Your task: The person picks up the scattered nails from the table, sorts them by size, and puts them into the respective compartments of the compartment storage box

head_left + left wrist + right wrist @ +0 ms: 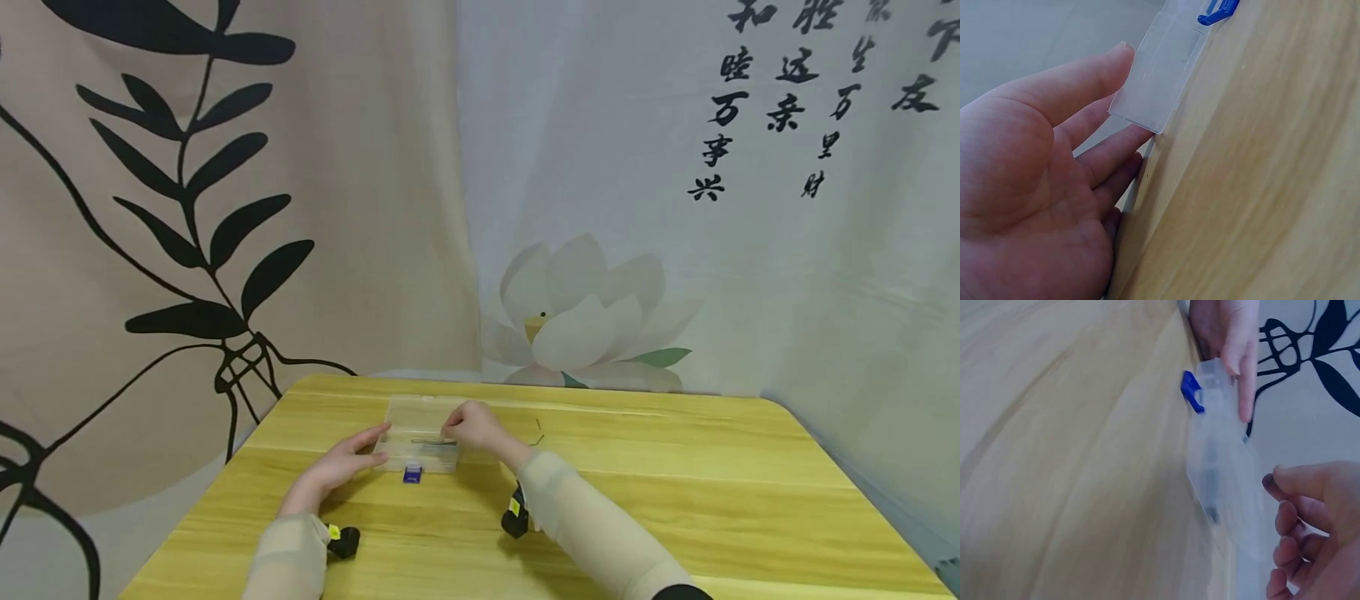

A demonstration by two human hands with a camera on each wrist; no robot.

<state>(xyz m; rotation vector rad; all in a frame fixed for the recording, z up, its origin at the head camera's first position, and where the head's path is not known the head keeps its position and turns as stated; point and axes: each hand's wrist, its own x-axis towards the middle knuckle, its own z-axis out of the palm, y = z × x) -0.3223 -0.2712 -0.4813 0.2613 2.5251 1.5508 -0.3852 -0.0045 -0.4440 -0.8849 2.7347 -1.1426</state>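
A clear plastic box [405, 463] stands on the table with its lid [420, 408] raised back and a blue clasp [412, 474] at its front. Thin dark rods [435, 442] lie inside. My left hand [341, 468] touches the box's left end, thumb and straight fingers spread along it; the box's end wall [1150, 94] is close up in the left wrist view. Over the right side of the box is my right hand [474, 423], thumb and index tips together. In the right wrist view its other fingers [1291, 550] curl loosely; I cannot tell whether the fingertips hold something small.
Two small thin dark bent pieces [537, 432] lie on the wooden table [637, 467] to the right of the box. Black wrist cameras [515, 512] are worn at both wrists. Printed cloth curtains [375, 208] hang behind the table's back edge.
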